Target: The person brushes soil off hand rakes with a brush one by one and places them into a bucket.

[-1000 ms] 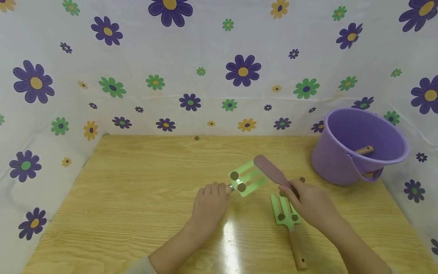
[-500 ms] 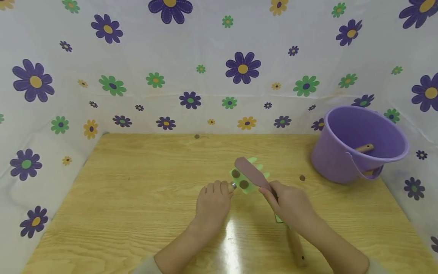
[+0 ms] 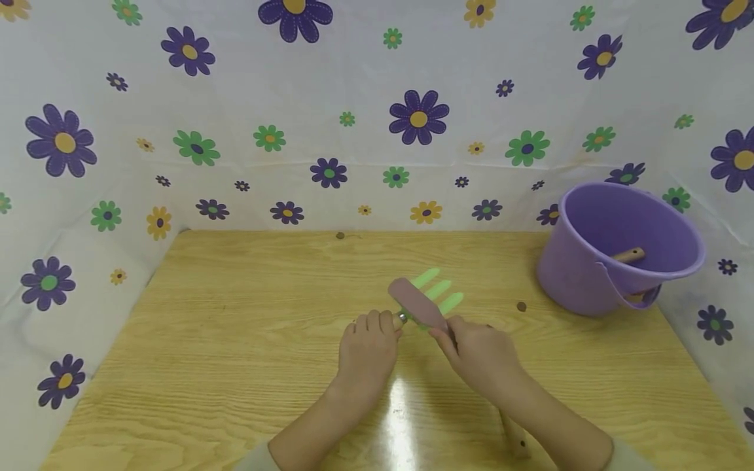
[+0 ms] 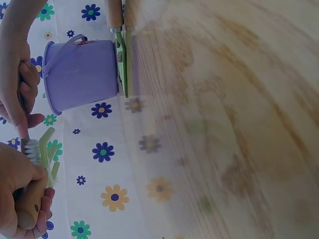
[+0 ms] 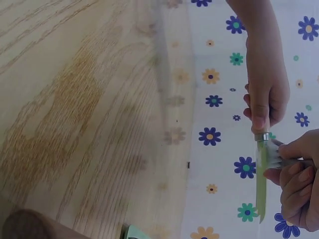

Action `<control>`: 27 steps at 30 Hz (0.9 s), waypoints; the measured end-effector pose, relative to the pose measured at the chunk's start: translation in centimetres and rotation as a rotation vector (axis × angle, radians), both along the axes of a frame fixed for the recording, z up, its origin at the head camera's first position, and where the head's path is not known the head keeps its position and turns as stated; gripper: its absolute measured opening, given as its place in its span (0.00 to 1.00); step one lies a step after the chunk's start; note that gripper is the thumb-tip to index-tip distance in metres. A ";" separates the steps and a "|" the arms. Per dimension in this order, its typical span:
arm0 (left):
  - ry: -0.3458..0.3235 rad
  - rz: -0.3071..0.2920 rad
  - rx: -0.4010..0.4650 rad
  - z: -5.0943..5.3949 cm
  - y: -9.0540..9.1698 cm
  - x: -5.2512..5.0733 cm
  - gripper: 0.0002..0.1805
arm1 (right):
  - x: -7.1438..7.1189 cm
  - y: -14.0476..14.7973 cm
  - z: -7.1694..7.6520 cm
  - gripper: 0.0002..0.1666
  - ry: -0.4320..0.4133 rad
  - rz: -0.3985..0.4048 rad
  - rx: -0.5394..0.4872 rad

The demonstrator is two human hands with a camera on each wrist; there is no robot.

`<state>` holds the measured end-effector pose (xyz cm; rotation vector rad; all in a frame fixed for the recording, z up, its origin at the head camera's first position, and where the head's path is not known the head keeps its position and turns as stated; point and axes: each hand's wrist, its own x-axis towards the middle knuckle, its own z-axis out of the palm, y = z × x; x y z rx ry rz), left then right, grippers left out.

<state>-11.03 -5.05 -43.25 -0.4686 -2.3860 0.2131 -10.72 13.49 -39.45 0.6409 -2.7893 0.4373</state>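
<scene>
Over the middle of the table (image 3: 247, 314), a person's left hand (image 3: 368, 347) is gripping a green garden fork (image 3: 438, 288), fingers curled round its wooden handle, while the right hand (image 3: 485, 356) is grasping a mauve brush (image 3: 417, 302), its white bristles touching the fork. A purple bucket (image 3: 574, 275) is standing near the far right corner, and a second fork (image 3: 516, 437) is lying nearer the front edge, partly hidden.

Brush (image 3: 415, 302) over fork (image 3: 438, 288), bucket (image 3: 568, 275) to right

Purple bucket (image 3: 571, 275) on right of wood-grain tabletop (image 3: 235, 294), wooden handle (image 3: 629, 256) inside; white flower-print cloth (image 3: 318, 98) behind.
</scene>
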 end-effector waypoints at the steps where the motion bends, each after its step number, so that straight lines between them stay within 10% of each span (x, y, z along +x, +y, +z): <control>1: -0.004 -0.002 0.000 0.1 0.0 0.0 0.19 | 0.0 -0.1 -0.1 0.18 -0.012 -0.009 0.009; 27: -0.041 0.002 -0.006 0.1 -0.4 0.3 0.19 | -0.4 0.2 -0.6 0.20 0.151 -0.037 0.122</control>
